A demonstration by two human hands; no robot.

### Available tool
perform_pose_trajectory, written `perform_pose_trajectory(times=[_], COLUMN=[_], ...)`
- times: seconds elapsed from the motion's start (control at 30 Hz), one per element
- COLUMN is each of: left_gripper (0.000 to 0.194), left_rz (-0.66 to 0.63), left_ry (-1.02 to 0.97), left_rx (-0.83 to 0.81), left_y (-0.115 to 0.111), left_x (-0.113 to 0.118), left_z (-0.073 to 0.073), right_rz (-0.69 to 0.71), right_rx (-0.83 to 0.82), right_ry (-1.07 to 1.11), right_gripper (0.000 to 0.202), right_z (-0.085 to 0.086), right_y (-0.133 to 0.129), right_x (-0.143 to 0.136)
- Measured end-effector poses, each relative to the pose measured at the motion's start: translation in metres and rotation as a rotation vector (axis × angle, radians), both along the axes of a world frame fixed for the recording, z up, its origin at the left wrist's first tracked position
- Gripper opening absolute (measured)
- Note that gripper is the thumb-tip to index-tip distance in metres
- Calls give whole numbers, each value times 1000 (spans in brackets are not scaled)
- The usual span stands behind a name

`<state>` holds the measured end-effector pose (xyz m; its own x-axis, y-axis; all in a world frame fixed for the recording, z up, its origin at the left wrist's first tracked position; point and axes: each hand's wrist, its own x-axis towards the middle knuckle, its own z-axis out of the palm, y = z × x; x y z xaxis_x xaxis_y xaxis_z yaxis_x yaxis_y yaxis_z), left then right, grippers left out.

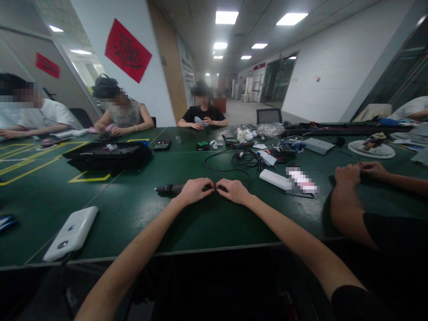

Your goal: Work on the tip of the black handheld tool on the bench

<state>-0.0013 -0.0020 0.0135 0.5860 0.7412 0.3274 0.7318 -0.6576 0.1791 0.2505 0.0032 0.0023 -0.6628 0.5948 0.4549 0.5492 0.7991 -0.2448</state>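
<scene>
A dark electric screwdriver (170,190) lies sideways on the green table, its metal tip toward the left. Curled around its rear end is my left hand (195,191), closed on it. My right hand (236,191) is close beside it, fingertips pinched on a small dark piece at the screwdriver's back end. A black cable (249,176) comes down behind my right hand; its end is hidden by the fingers, so whether it joins the tool I cannot tell.
A black tray (109,154) stands at the left back, and a white device (72,234) lies front left. Coiled cables (247,157), a white power bank (274,179) and a white round base (371,149) are to the right. A neighbour's hands (347,173) rest at the right; other people sit opposite.
</scene>
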Motion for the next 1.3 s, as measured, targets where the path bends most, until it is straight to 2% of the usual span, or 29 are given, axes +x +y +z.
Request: perform_pose_trajectory(times=[0.17, 0.33, 0.6, 1.13, 1.3], left_gripper=[26, 25, 26, 28, 29], left_rz=[18, -26, 16, 5, 59], left_ry=[12, 19, 17, 58, 40], left_rx=[15, 11, 17, 33, 51], left_y=[-2, -3, -1, -1, -1], left_x=[1, -1, 1, 2, 5], left_z=[1, 4, 1, -1, -3], right_rz=[2, -5, -5, -2, -8], right_rx=[-7, 9, 10, -2, 3], right_ry=[6, 5, 12, 10, 8], right_gripper=[18, 17, 16, 18, 18], right_z=[-1, -1, -2, -1, -1], right_y=[0, 1, 1, 0, 1], right_x=[-1, -1, -1, -1, -2])
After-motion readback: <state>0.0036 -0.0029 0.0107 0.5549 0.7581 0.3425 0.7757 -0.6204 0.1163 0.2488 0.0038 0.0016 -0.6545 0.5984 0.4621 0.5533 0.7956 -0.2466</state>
